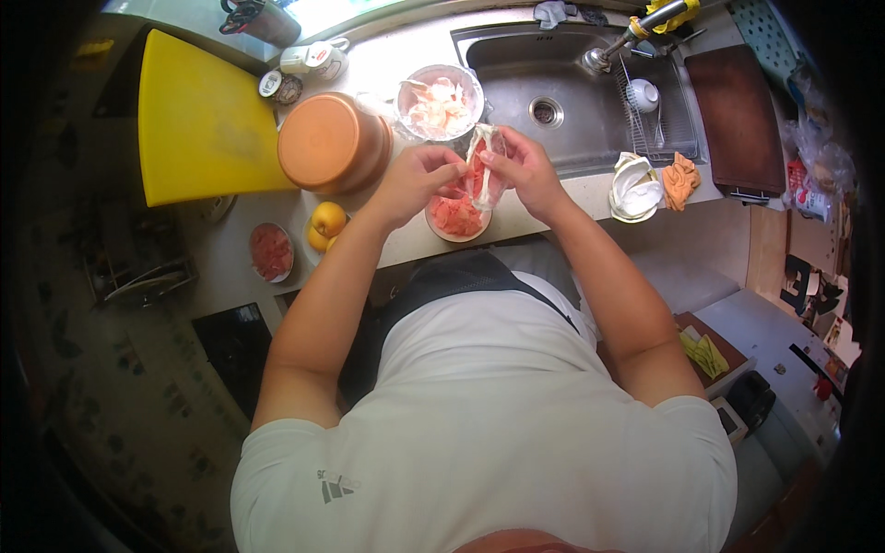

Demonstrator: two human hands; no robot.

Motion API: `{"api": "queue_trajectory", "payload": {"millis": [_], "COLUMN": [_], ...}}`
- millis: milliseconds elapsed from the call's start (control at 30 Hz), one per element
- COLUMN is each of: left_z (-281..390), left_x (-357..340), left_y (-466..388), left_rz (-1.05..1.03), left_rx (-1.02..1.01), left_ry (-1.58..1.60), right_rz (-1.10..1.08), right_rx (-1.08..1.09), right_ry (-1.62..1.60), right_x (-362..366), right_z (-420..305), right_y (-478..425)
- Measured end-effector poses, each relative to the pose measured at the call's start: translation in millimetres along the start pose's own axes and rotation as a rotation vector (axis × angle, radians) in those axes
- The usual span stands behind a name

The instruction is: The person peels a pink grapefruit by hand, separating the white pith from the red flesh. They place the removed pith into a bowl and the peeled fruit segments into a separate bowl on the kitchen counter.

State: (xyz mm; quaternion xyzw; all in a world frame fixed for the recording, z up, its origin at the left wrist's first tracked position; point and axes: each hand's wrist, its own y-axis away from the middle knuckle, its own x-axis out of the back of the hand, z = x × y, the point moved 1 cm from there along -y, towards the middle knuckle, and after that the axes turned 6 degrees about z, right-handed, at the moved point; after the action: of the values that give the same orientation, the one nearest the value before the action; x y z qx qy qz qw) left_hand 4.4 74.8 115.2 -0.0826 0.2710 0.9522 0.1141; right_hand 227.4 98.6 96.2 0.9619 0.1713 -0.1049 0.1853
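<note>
My right hand (529,173) grips a red pomelo segment (484,169) whose white membrane is spread apart, showing the pulp. At the segment's left side, the fingertips of my left hand (422,181) pinch red pulp. Below both hands, near the counter's front edge, a bowl of red pulp pieces (456,220) is partly covered by the segment. Just beyond them stands a bowl lined with clear plastic (477,104), heaped with pale membrane scraps (438,107).
A steel sink (511,76) lies behind my right hand. Thick white-lined peel (635,188) and an orange cloth (681,181) rest at its front edge. Leftward are an upturned brown pot (321,142), yellow fruits (328,219), another pulp bowl (272,252) and a yellow board (207,124).
</note>
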Motion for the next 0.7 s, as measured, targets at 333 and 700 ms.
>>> {"api": "queue_trajectory", "payload": {"millis": [333,700], "left_z": [10,-1], "left_x": [-19,-26], "left_y": [25,25], "left_rz": [0.075,0.072], "left_rx": [-0.436,-0.494], "left_ry": [-0.536,-0.641], "right_rz": [0.008,0.06], "right_rx": [-0.067,-0.01], "right_ry": [-0.063,-0.15], "right_x": [0,1], "right_z": [6,9], "right_y": [17,34]}}
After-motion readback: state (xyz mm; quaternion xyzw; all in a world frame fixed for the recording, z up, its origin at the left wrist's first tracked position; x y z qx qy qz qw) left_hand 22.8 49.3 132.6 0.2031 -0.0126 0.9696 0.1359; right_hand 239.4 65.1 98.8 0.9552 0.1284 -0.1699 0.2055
